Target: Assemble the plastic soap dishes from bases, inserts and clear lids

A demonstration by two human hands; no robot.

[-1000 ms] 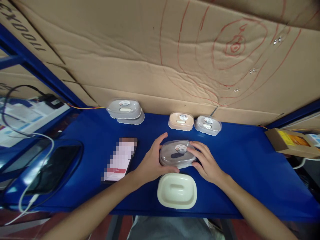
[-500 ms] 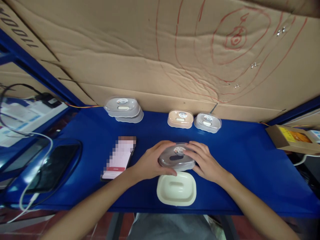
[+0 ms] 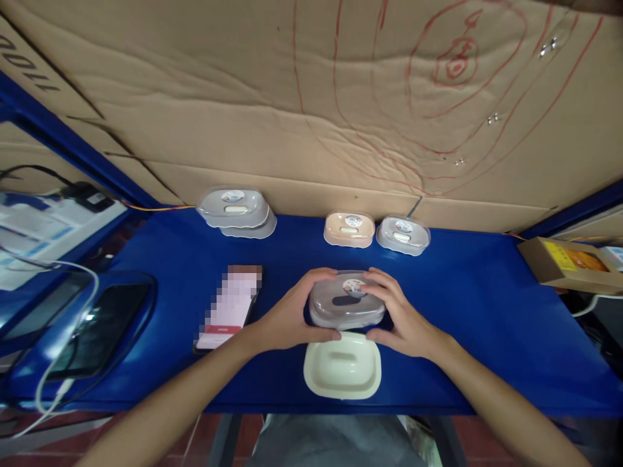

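Note:
Between my two hands is a translucent grey plastic lid point(image 3: 346, 312) with a round sticker and a dark oval slot on top. My left hand point(image 3: 292, 311) wraps its left side, thumb along the near edge. On its right side, my right hand point(image 3: 400, 318) grips it, with fingertips over the top by the sticker and the thumb at the near corner. Just in front of the lid, close to the table's near edge, lies a shallow cream plastic dish point(image 3: 342, 376) with a raised bar in its middle. Both thumbs are close to the dish's far rim; contact cannot be made out.
At the back stand stacked grey lidded boxes point(image 3: 235, 211), a peach box point(image 3: 349, 230) and another grey box point(image 3: 403, 237). A lit phone point(image 3: 226, 311) lies left on the blue table point(image 3: 477, 311); a dark phone point(image 3: 104, 331) and white cable are farther left. A cardboard box point(image 3: 569, 266) sits right.
The lid has turned slightly and tilted between my hands. My right thumb has come round to its near edge. The camera view has shifted a little.

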